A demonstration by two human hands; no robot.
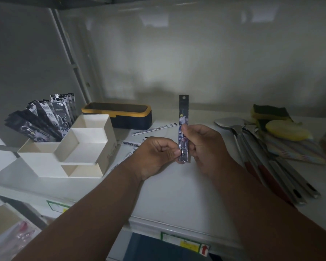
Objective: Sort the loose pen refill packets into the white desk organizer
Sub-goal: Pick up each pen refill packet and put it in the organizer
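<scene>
Both hands pinch one refill packet upright above the table; the left hand nips its lower end, the right hand its middle; the white organizer stands left, packets filling its rear compartment.

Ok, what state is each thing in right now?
Left hand: pinching the held packet's lower end.
Right hand: gripping the held packet.
Held packet: upright, off the table.
Organizer: back-left compartment full of packets, the others look empty.
Loose packets: flat on the table.
Yellow-rimmed box: closed.
</scene>
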